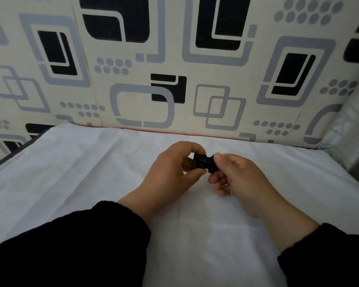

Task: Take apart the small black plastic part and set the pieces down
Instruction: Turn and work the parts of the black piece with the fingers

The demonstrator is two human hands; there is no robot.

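The small black plastic part (203,163) is held between both hands, a little above the white sheet (91,172), near the far middle of the surface. My left hand (170,175) pinches its wider left end between thumb and fingers. My right hand (240,179) grips its narrower right end with thumb and fingertips. The two ends look joined; fingers hide much of the part.
A white creased sheet covers the work surface. Behind it rises a patterned cushion wall (174,59) in cream, grey and black. A dark edge (10,156) borders the sheet at the left, and pale fabric (352,131) lies at the far right.
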